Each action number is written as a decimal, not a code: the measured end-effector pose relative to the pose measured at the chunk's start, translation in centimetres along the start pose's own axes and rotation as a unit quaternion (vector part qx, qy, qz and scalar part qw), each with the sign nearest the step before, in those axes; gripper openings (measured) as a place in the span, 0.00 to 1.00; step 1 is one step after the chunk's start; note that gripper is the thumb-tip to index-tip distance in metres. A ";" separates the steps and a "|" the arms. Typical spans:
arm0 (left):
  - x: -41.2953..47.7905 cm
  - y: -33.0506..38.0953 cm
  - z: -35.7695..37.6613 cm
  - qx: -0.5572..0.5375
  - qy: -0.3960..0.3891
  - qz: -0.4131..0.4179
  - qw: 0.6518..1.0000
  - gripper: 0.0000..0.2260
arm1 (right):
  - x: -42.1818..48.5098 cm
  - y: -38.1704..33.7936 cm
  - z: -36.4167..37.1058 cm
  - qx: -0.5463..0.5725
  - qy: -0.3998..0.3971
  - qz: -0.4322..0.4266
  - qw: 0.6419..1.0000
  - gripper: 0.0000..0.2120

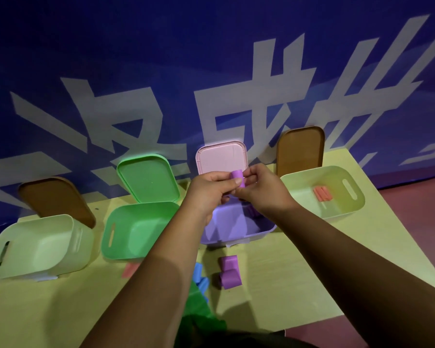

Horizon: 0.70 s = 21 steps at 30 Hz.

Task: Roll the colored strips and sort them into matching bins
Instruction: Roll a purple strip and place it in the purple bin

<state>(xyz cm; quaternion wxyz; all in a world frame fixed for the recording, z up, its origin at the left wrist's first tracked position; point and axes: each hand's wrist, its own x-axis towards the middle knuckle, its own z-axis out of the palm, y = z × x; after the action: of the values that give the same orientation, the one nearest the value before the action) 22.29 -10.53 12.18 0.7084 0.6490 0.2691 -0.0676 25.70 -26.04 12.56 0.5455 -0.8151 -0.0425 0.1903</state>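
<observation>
My left hand (209, 190) and my right hand (260, 188) both pinch a purple rolled strip (237, 178), held in the air above the purple bin (236, 228). More purple strips (229, 272) lie on the table in front of that bin. Blue strips (201, 277) and green strips (196, 300) show beside my left forearm, partly hidden by it. A pink strip (129, 270) lies in front of the green bin (133, 229). An orange rolled strip (323, 193) sits inside the pale bin at the right (334, 177).
A second pale bin (35, 244) stands at the far left. Lids lean on the blue wall behind the bins: brown (53, 199), green (147, 178), pink (221, 156), brown (300, 149). The yellow table (299, 285) ends at the right over a reddish floor.
</observation>
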 end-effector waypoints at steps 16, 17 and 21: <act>10.7 -12.9 4.8 0.116 0.111 -0.155 0.975 0.12 | 7.7 9.5 -4.2 -0.198 -0.011 0.106 0.974 0.18; 11.6 -13.7 4.9 0.138 0.122 -0.159 0.970 0.12 | 7.9 10.0 -4.1 -0.215 -0.012 0.105 0.971 0.19; 13.1 -14.3 5.7 0.217 0.142 -0.159 0.953 0.08 | 8.2 11.0 -3.9 -0.262 -0.018 0.090 0.961 0.16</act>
<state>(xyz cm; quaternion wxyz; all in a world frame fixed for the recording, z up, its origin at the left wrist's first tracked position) 28.67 -14.78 -6.55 0.4847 0.7390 0.4454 -0.1434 33.17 -31.61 1.70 0.2925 -0.9265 -0.0267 0.2353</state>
